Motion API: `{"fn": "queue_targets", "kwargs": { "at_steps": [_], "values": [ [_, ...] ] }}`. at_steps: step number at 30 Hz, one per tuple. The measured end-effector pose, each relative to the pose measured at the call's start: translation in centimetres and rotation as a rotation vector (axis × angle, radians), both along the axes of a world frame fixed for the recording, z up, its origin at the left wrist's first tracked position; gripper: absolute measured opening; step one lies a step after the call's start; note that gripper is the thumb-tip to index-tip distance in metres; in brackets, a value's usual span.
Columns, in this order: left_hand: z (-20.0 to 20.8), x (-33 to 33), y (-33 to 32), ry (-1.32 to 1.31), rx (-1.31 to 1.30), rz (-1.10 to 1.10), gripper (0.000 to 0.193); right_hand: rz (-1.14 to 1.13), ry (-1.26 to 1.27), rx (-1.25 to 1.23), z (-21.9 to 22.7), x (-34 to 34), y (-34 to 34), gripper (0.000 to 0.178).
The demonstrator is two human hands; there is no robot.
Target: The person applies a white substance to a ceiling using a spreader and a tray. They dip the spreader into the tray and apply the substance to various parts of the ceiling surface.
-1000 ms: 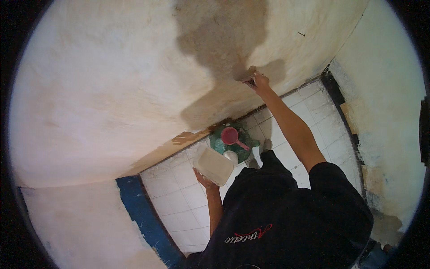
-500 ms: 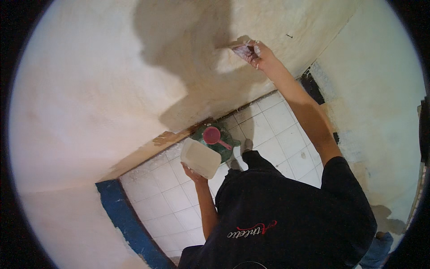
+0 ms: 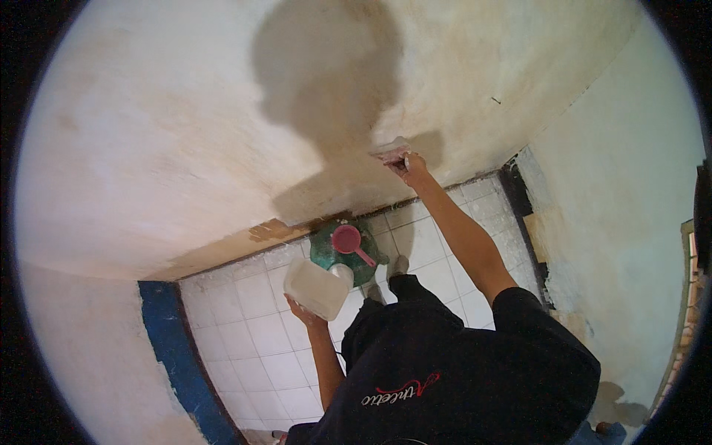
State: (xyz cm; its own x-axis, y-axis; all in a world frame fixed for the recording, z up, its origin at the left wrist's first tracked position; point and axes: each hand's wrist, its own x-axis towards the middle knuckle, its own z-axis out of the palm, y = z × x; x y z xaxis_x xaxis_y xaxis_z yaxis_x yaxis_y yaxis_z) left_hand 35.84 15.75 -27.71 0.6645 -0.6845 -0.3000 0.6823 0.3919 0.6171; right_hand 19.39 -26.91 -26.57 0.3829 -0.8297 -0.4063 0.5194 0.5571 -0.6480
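My left hand point(image 3: 305, 311) grips a whitish, open rectangular plastic tub point(image 3: 315, 295) from its left side, above the tiled floor. My right hand point(image 3: 410, 170) is closed around a flat putty scraper point(image 3: 389, 151) smeared with white paste, against or very close to the wall point(image 3: 185, 141). White residue coats the fingers of that hand. Whether the blade touches the wall is hard to tell. The wall's plaster is cream with patchy tan stains, and my shadow falls across it. How much paste the tub contains cannot be made out.
On the white tiles point(image 3: 256, 334) by the wall's foot lies a green bag-like thing point(image 3: 365, 273) with a pink dipper point(image 3: 345, 239) on top. A small white round object point(image 3: 342, 275) sits beside the tub. A nail point(image 3: 495, 100) sticks out of the wall. Blue cloth point(image 3: 599, 433) shows at lower right.
My right hand with the scraper has come down the wall, closer to the floor. The left hand still holds the tub; the view has shifted slightly, and the white round object now shows beside it.
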Motion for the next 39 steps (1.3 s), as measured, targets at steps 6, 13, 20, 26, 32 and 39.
{"fn": "queue_targets", "kwargs": {
  "at_steps": [6, 13, 20, 26, 32, 39],
  "values": [
    [-1.3, 1.0, 1.8, 0.050, -0.070, 0.034, 0.063, 0.026, 0.193, -0.241, 8.3, 3.8, -1.4, 0.016],
    [-3.9, 1.3, 1.4, 0.136, -0.104, 0.011, 0.065, 0.003, -0.153, -0.106, 17.9, 3.5, -2.2, 0.021],
    [-3.9, 1.7, 1.4, 0.058, -0.073, -0.027, 0.070, 0.064, -0.087, -0.387, 28.1, 0.1, 1.0, 0.026],
    [-4.0, 2.0, 2.4, 0.093, -0.079, -0.021, 0.071, 0.041, -0.203, -0.370, 24.2, -4.8, 1.9, 0.023],
    [-1.0, 0.4, 0.1, 0.128, -0.089, -0.041, 0.066, -0.092, 0.136, -0.242, 7.6, -9.8, -7.1, 0.021],
    [-0.6, 1.0, 1.8, 0.013, 0.006, -0.011, 0.064, -0.098, 0.304, -0.264, 20.9, -0.1, -2.3, 0.022]
  ]
}}
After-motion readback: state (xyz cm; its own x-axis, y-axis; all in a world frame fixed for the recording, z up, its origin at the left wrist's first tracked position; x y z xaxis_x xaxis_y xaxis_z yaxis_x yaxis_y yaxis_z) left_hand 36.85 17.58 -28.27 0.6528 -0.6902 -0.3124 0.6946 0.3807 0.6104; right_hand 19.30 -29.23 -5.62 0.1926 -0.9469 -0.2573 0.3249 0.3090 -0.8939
